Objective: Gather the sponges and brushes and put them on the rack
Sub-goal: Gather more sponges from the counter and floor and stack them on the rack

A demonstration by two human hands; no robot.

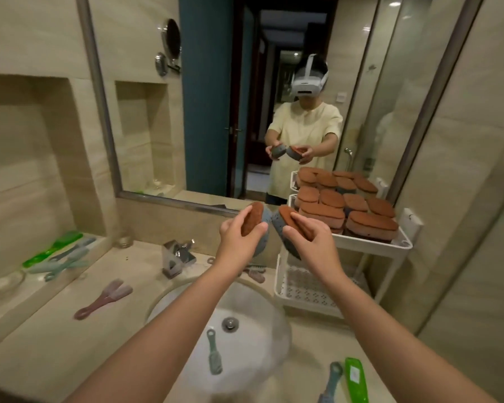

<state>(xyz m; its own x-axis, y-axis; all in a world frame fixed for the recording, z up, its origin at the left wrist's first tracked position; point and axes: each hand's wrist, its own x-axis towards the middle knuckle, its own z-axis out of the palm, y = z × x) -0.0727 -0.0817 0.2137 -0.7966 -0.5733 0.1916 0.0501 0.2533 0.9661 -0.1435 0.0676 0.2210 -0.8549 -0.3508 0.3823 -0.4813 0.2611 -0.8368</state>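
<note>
Each hand carries 1 sponge, probably so that 2 reach the rack (402, 245) in a single trip. The left hand (239, 237) curls its fingers (239, 218) round the left sponge (252, 218). The right hand (312, 242) grips the right sponge (285, 218) just beside it, over the sink (186, 292). The top tier (346, 207) is packed, so the lower tier (303, 289) looks likelier. A pink brush (105, 298) waits on the bench (56, 330) and a teal brush (214, 356) in the sink.
</note>
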